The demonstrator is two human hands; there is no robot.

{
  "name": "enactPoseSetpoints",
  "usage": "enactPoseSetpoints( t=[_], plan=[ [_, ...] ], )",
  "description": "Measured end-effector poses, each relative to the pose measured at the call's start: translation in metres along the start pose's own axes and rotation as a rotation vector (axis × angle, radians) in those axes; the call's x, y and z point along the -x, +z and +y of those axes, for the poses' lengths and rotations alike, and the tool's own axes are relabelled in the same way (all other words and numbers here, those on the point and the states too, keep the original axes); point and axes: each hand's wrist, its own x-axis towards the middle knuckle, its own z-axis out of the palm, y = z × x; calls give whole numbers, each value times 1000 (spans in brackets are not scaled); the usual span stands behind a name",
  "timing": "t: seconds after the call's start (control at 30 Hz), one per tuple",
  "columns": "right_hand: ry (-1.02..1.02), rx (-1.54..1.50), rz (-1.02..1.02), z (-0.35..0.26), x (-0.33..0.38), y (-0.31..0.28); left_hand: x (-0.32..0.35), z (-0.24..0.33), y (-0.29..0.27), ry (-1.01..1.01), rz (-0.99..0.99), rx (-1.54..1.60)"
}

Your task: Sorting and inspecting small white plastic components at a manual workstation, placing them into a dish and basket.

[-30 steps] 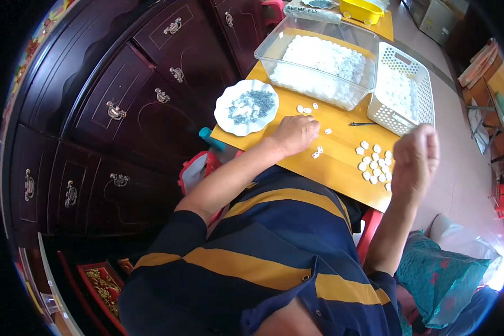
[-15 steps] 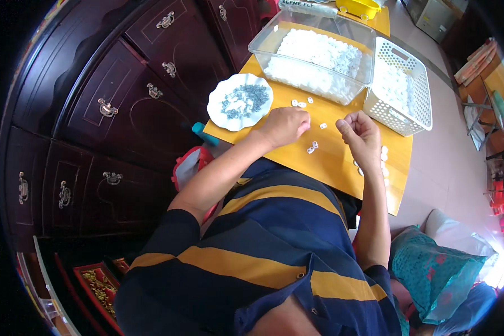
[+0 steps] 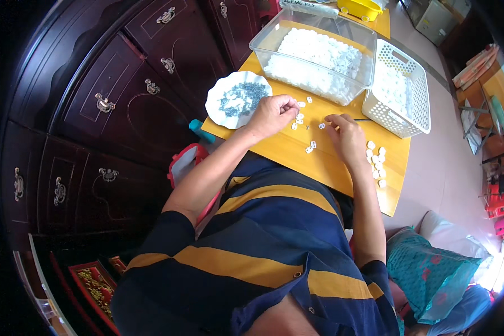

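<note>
Two hands working small white pieces on a yellow tabletop point(image 3: 341, 168).

The left hand point(image 3: 271, 112) rests near the tabletop's left edge, its grip pinched together on a small white piece point(image 3: 300, 105), beside a white plate point(image 3: 218, 103) of dark screws kept within easy reach. The right hand point(image 3: 347, 137) lies mid-tabletop, fingers curled over loose pieces point(image 3: 309, 147); whether it grips one, I cannot tell.
</note>
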Motion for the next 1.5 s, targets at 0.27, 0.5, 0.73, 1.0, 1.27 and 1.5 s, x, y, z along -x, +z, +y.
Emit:
enactPoseSetpoints(
  t=[0.27, 0.5, 0.73, 1.0, 1.27, 1.5],
  plan=[
    [8, 166, -136, 3, -13, 12, -4, 1, -1, -35, -30, 51],
    [23, 204, -169, 13, -18, 15, -7, -5, -3, -56, -56, 206],
    [54, 110, -244, 5, -15, 7, -6, 3, -5, -77, -80, 209],
    [373, -1080, -186, -5, 7, 0, -1, 27, 2, -59, -117, 379],
    [521, -1587, -158, -27, 22, -11, 5, 51, 16, -2, -181, 456],
    [515, -1711, -148, -19, 26, -4, 8, 61, 22, 114, -172, 388]
  ],
)
